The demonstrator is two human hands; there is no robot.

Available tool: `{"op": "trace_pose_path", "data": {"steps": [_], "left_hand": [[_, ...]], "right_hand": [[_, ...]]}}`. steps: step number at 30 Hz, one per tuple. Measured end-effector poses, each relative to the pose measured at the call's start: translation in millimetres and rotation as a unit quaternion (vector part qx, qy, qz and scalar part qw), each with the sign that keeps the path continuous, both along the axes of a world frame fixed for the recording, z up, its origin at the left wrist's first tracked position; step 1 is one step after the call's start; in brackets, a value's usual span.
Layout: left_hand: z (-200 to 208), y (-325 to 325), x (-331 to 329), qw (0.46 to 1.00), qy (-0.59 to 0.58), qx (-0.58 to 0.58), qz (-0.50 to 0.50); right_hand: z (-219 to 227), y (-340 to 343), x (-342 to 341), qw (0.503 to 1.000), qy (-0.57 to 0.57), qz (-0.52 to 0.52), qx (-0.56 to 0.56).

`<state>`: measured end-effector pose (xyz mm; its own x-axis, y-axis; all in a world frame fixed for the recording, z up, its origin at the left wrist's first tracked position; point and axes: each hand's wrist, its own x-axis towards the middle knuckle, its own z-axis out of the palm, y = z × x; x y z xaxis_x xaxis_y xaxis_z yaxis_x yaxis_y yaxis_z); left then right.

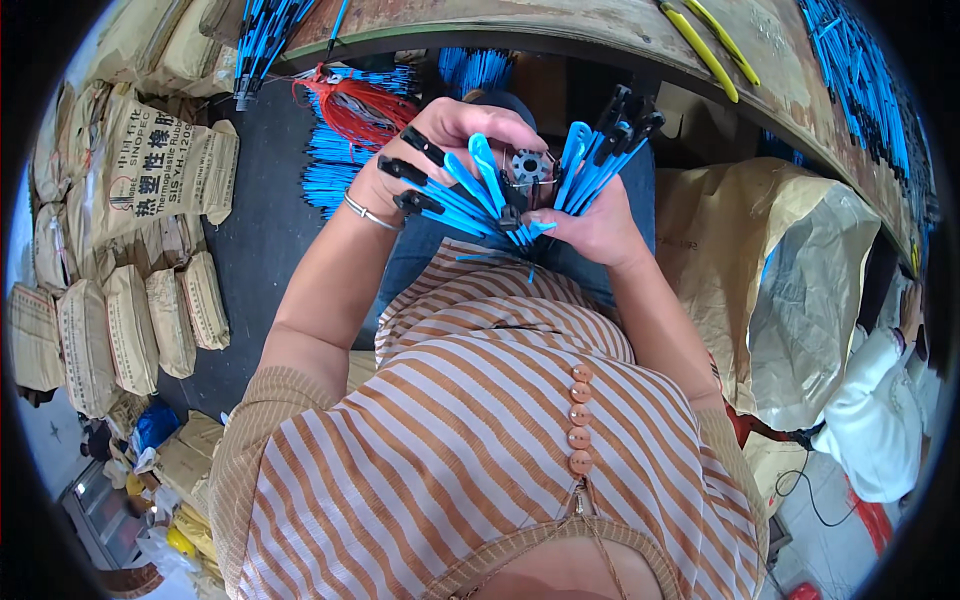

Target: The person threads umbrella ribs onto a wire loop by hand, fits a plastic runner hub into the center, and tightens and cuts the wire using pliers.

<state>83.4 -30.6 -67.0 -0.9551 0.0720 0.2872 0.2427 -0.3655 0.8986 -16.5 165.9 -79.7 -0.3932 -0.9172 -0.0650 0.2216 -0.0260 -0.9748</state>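
Observation:
Between my hands is an umbrella frame [488, 172], its blue ribs tipped with black plastic joints and fanned out to both sides. A round notched hub [530, 167] with thin wires faces up at its middle. My left hand [465, 130] is closed around the far left side of the frame, fingers bent over beside the hub. From the right, my right hand [600, 228] grips it, the thumb pressed near the lower ends of the ribs. Parts of both hands' fingers are hidden behind the ribs.
Ahead runs a wooden bench [570, 25] with yellow-handled pliers [705, 50] and blue rib bundles [860, 80]. A red string bundle [360, 105] lies over more blue ribs. Paper sacks [130, 325] are stacked left; an open lined sack [810, 290] stands right, near another person [880, 420].

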Motion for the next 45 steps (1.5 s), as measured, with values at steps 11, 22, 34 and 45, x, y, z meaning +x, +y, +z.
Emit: {"op": "trace_pose_path", "data": {"steps": [11,22,34,45], "left_hand": [[16.8,18.7,-0.3,0.993,-0.07,0.009,0.09],[41.4,45.0,-1.6,0.946,-0.082,-0.21,0.233],[41.0,51.4,-12.0,0.958,0.007,-0.257,0.125],[45.4,52.9,-14.2,0.965,-0.036,-0.227,0.127]], "right_hand": [[-10.3,-1.0,-8.1,0.999,0.024,-0.034,0.023],[-11.8,0.6,-10.0,0.998,0.022,-0.029,0.043],[39.2,39.6,-41.8,0.989,-0.047,0.113,-0.077],[58.8,3.4,-77.0,0.935,0.015,0.322,0.149]]}}
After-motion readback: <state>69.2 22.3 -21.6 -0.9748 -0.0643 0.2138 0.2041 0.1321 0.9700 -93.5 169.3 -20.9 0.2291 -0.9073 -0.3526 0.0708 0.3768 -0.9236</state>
